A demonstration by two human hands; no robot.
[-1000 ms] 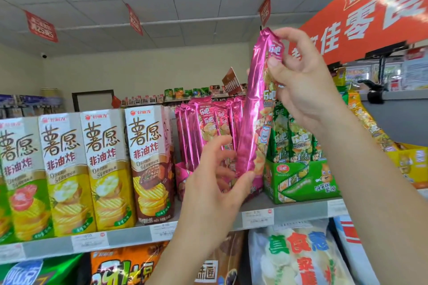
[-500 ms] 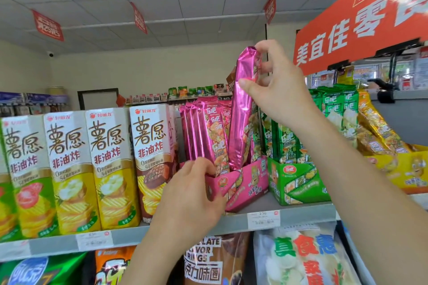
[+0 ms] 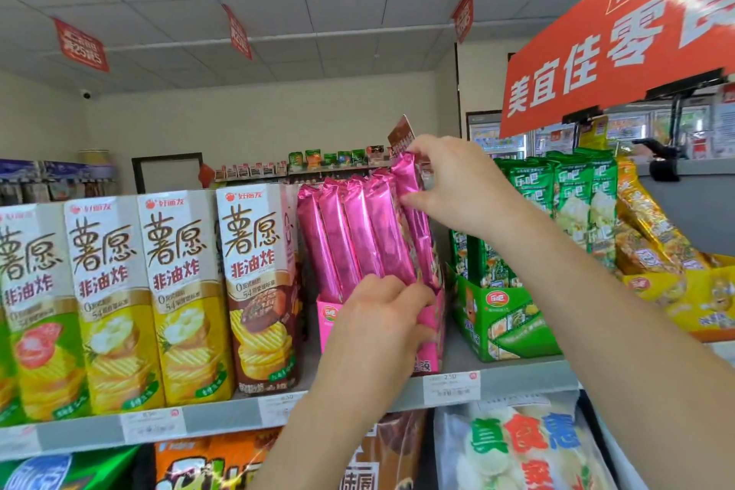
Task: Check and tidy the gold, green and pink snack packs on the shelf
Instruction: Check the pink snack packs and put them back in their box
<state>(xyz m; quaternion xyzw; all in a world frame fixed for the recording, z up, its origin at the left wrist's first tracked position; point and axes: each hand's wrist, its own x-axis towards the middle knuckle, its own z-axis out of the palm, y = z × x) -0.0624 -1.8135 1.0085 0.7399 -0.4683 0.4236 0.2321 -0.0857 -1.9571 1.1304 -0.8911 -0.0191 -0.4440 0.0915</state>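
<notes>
Several pink snack packs [image 3: 350,235] stand upright in a pink display box [image 3: 329,320] on the shelf [image 3: 222,416]. My right hand [image 3: 453,187] pinches the top of the rightmost pink pack [image 3: 413,211], which stands in the row at the box's right end. My left hand [image 3: 382,314] grips the lower part of the packs at the box's front, fingers curled. Green snack packs [image 3: 557,187] stand in a green box [image 3: 505,326] to the right. Gold packs [image 3: 652,235] lean in a yellow box [image 3: 692,302] at the far right.
Tall chip cartons [image 3: 179,290] fill the shelf to the left of the pink box. Price tags [image 3: 451,388] line the shelf edge. Bagged snacks [image 3: 521,450] sit on the shelf below. An orange sign [image 3: 620,40] hangs over the right side.
The pink pack that my right hand held up in the air has come down into the row in the pink box. My left hand moved up to the packs' lower part.
</notes>
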